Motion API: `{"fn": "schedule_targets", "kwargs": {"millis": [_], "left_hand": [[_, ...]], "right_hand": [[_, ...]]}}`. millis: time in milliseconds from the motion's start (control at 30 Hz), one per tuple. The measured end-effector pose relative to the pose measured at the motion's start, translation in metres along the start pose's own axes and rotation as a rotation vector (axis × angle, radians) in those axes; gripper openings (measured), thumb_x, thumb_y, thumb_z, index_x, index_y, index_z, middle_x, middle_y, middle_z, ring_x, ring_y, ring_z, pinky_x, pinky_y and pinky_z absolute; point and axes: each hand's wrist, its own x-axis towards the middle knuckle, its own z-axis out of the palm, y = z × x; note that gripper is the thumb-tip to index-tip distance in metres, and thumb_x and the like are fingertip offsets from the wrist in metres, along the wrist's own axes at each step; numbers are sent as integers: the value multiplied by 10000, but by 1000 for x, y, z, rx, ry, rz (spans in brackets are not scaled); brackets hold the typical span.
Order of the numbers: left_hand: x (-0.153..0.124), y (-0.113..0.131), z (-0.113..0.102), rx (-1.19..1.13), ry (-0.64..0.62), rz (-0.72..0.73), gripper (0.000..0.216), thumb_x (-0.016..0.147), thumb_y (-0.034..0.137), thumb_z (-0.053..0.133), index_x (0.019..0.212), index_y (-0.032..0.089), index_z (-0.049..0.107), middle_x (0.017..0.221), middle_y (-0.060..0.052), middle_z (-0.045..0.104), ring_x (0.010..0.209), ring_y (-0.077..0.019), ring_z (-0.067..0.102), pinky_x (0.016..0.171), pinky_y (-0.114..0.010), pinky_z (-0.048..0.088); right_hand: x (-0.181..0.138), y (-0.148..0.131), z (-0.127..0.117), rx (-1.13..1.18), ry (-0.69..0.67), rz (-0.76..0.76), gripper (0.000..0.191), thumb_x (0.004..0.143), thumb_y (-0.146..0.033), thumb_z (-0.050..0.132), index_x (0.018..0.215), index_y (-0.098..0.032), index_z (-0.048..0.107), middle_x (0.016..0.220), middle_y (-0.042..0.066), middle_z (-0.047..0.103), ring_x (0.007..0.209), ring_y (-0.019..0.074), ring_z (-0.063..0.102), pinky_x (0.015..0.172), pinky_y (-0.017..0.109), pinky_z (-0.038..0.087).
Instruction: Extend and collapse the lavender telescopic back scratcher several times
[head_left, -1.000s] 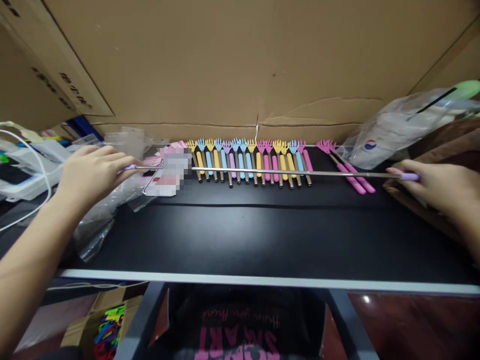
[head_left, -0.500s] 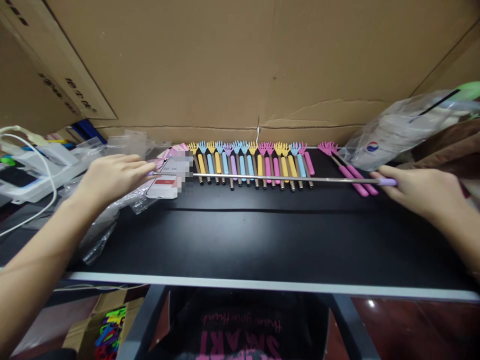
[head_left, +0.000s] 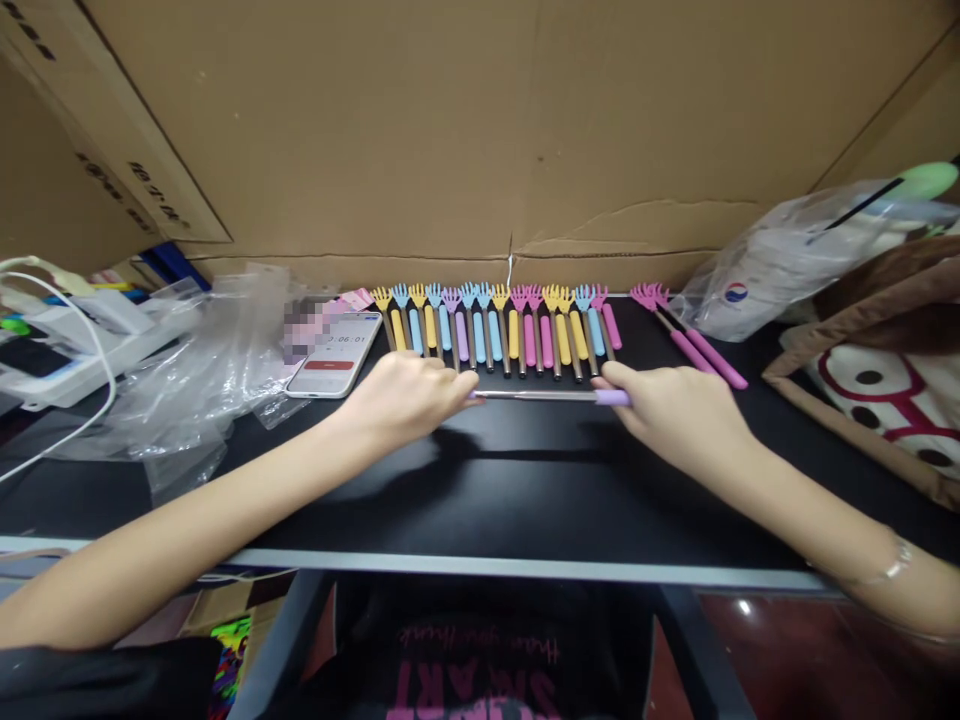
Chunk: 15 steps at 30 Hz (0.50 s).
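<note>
I hold a telescopic metal back scratcher (head_left: 540,396) with a purple handle level above the black table (head_left: 480,500). My left hand (head_left: 401,397) is closed over its head end, which is hidden. My right hand (head_left: 671,410) grips the purple handle end. The rod between my hands is short. Just behind it lies a row of several collapsed back scratchers (head_left: 495,330) with yellow, blue, purple and pink handles. Two pink ones (head_left: 690,335) lie apart at the right.
A phone (head_left: 334,355) lies left of the row, beside crumpled clear plastic bags (head_left: 202,370). A filled plastic bag (head_left: 795,255) and a brown bag (head_left: 877,370) sit at the right. Cardboard (head_left: 480,130) stands behind. White cables and devices (head_left: 52,330) are at far left.
My hands have moved toward each other and nearer to me, and the rod between them has shortened from a long extended length to a short one.
</note>
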Motion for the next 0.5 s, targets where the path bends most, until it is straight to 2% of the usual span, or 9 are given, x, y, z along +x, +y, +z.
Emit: {"fn": "schedule_targets", "kwargs": {"millis": [167, 333, 500], "left_hand": [[10, 10, -1, -4, 81, 16, 268, 952, 271, 515, 718, 169, 597, 538, -1, 599, 445, -140, 514, 461, -271, 210], [8, 9, 4, -7, 160, 34, 242, 939, 251, 527, 718, 178, 592, 537, 3, 583, 471, -151, 524, 462, -283, 245], [11, 12, 8, -28, 154, 32, 246, 956, 262, 496, 745, 187, 600, 558, 2, 586, 523, -148, 543, 475, -285, 274]], "right_hand": [[2, -15, -8, 8, 9, -40, 349, 963, -356, 344, 946, -216, 663, 724, 93, 703, 621, 200, 612, 517, 278, 135], [2, -13, -4, 38, 117, -63, 374, 959, -376, 338, 861, -208, 657, 647, 89, 676, 556, 191, 577, 522, 277, 115], [1, -18, -4, 54, 229, -110, 367, 947, -370, 341, 848, -221, 661, 656, 61, 691, 523, 163, 546, 532, 278, 106]]}}
